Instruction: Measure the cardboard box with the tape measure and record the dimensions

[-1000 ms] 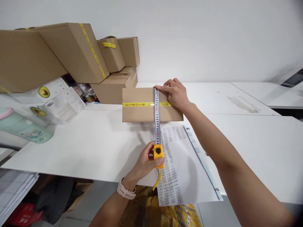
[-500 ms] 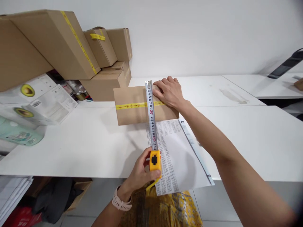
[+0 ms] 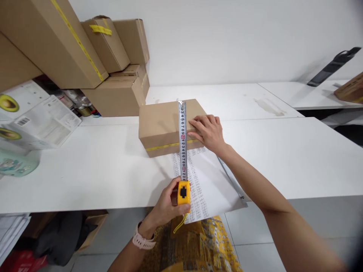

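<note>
My left hand [image 3: 167, 204] is closed round a yellow tape measure [image 3: 183, 193], low at the desk's front edge. Its metal blade [image 3: 183, 151] extends away from me, passing over a brown cardboard box [image 3: 164, 122]. Whether the blade touches the box cannot be told. Yellow printed tape runs along the box's front face. My right hand [image 3: 210, 132] grips the box at its right front edge, fingers bent on the top face and thumb close to the blade. Printed sheets [image 3: 210, 185] lie partly under the box and overhang the desk's front edge.
Stacked cardboard boxes [image 3: 113, 96] stand at the left, beside white cartons [image 3: 53, 121] with avocado pictures and a mint-green bottle [image 3: 18, 162]. The white desk [image 3: 85, 170] meets a wall behind. A black object [image 3: 331, 68] leans at the far right.
The box has tipped, so its untaped face is now uppermost and the taped one faces me. My right hand has shifted from its far edge towards the near edge. The view moved slightly.
</note>
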Demonstrator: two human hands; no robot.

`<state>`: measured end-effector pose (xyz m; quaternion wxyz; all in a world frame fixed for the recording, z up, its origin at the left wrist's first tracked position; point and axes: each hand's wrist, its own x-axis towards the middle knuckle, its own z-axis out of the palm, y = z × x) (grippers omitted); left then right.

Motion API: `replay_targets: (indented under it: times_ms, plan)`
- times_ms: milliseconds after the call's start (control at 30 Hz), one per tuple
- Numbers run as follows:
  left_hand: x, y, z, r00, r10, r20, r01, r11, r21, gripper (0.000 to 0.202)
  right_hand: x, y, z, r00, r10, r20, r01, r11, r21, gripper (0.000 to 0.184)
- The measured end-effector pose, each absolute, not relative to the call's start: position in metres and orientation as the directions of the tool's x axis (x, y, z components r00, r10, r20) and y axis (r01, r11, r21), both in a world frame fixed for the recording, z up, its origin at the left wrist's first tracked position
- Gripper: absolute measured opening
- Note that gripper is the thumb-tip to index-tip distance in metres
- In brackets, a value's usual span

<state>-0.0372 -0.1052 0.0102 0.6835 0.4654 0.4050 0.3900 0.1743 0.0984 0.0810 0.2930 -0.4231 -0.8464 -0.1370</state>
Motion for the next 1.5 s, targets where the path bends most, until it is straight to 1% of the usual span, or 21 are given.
replay_targets:
  times_ms: [133, 267, 367, 467, 500, 567, 633, 700, 733, 800, 900, 1000, 1067, 1133, 1233, 1267, 1300, 1367, 1433, 1500]
  plan:
    - [-0.036, -0.105, 0.009, 0.383, 0.908, -0.173, -0.184, 0.258, 0.948, 0.077, 0.190, 0.104, 0.084, -0.460, 0.658, 0.597, 0.797, 0.602, -0.050, 0.061]
    - [-0.037, -0.105, 0.007, 0.380, 0.910, -0.164, -0.180, 0.246, 0.952, 0.076, 0.206, 0.106, 0.082, -0.403, 0.684, 0.609, 0.815, 0.571, -0.102, 0.061]
    - [-0.037, -0.104, 0.006, 0.374, 0.914, -0.155, -0.176, 0.235, 0.956, 0.078, 0.208, 0.106, 0.080, -0.366, 0.694, 0.620, 0.826, 0.549, -0.126, 0.060]
    - [-0.036, -0.104, 0.008, 0.376, 0.918, -0.125, -0.181, 0.205, 0.962, 0.075, 0.203, 0.103, 0.083, -0.336, 0.714, 0.614, 0.826, 0.537, -0.173, 0.056]
    - [-0.036, -0.104, 0.009, 0.378, 0.918, -0.119, -0.175, 0.197, 0.965, 0.073, 0.201, 0.100, 0.086, -0.316, 0.726, 0.610, 0.819, 0.533, -0.210, 0.055]
    - [-0.036, -0.105, 0.011, 0.383, 0.916, -0.118, -0.149, 0.187, 0.971, 0.073, 0.199, 0.089, 0.095, -0.249, 0.760, 0.601, 0.775, 0.528, -0.347, 0.054]
    - [-0.036, -0.105, 0.013, 0.393, 0.910, -0.129, -0.113, 0.187, 0.976, 0.074, 0.197, 0.073, 0.109, -0.181, 0.797, 0.576, 0.665, 0.531, -0.525, 0.057]
    - [-0.037, -0.107, 0.013, 0.409, 0.902, -0.141, -0.083, 0.190, 0.978, 0.076, 0.196, 0.055, 0.126, -0.165, 0.826, 0.539, 0.520, 0.537, -0.664, 0.063]
    - [-0.037, -0.107, 0.014, 0.413, 0.899, -0.147, -0.068, 0.192, 0.979, 0.077, 0.195, 0.046, 0.133, -0.174, 0.833, 0.526, 0.456, 0.541, -0.706, 0.066]
    - [-0.037, -0.108, 0.014, 0.409, 0.895, -0.176, -0.013, 0.199, 0.980, 0.081, 0.191, 0.032, 0.147, -0.206, 0.832, 0.515, 0.355, 0.554, -0.753, 0.070]
    - [-0.035, -0.110, 0.016, 0.386, 0.895, -0.221, 0.113, 0.192, 0.975, 0.084, 0.185, 0.019, 0.158, -0.227, 0.822, 0.522, 0.267, 0.568, -0.779, 0.070]
    - [-0.032, -0.111, 0.021, 0.382, 0.907, -0.178, 0.184, 0.114, 0.976, 0.081, 0.186, 0.013, 0.163, -0.138, 0.823, 0.551, 0.237, 0.568, -0.788, 0.057]
    - [-0.030, -0.113, 0.023, 0.403, 0.904, -0.140, 0.182, 0.071, 0.981, 0.080, 0.190, 0.007, 0.161, -0.059, 0.815, 0.577, 0.223, 0.574, -0.788, 0.047]
    - [-0.028, -0.115, 0.023, 0.419, 0.898, -0.133, 0.152, 0.075, 0.986, 0.088, 0.194, -0.003, 0.153, -0.033, 0.807, 0.590, 0.189, 0.585, -0.789, 0.039]
    - [-0.026, -0.120, 0.015, 0.371, 0.920, -0.129, 0.089, 0.103, 0.991, 0.108, 0.193, -0.031, 0.122, -0.105, 0.817, 0.568, 0.113, 0.577, -0.809, 0.031]
    - [-0.025, -0.122, 0.011, 0.343, 0.932, -0.119, 0.073, 0.099, 0.992, 0.112, 0.190, -0.042, 0.108, -0.139, 0.825, 0.547, 0.101, 0.562, -0.821, 0.030]
    - [-0.023, -0.123, 0.007, 0.318, 0.943, -0.099, 0.059, 0.084, 0.995, 0.113, 0.186, -0.053, 0.092, -0.160, 0.827, 0.539, 0.105, 0.557, -0.824, 0.030]
    - [-0.021, -0.125, -0.001, 0.288, 0.956, -0.051, 0.048, 0.039, 0.998, 0.113, 0.180, -0.072, 0.063, -0.207, 0.822, 0.531, 0.172, 0.565, -0.807, 0.033]
    - [-0.020, -0.127, -0.005, 0.267, 0.964, 0.000, 0.050, -0.014, 0.999, 0.110, 0.180, -0.080, 0.043, -0.241, 0.782, 0.575, 0.263, 0.623, -0.737, 0.033]
    - [-0.021, -0.125, -0.004, 0.244, 0.969, 0.048, 0.075, -0.068, 0.995, 0.106, 0.190, -0.073, 0.034, -0.188, 0.766, 0.615, 0.372, 0.635, -0.677, 0.028]
